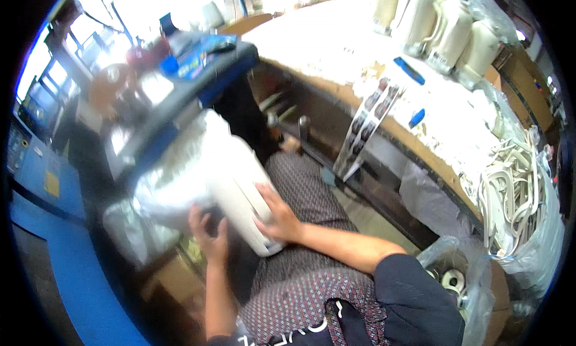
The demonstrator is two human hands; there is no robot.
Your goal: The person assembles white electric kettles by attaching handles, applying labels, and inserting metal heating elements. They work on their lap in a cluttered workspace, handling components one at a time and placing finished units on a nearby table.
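Note:
A tall white plastic jug lies slanted across my lap, slightly blurred by motion. My right hand grips its right side near the lower end, thumb and fingers spread over the surface. To the left of the jug, my left hand is raised with its fingers apart and holds nothing. Clear plastic bags bulge just beyond that hand, up against the jug's far end. Whatever is inside the bags cannot be made out.
Several similar jugs stand on the bright worktable, near two blue tools. A sticker strip hangs over its edge. White handle-like parts fill a bag at right. A blue machine stands left.

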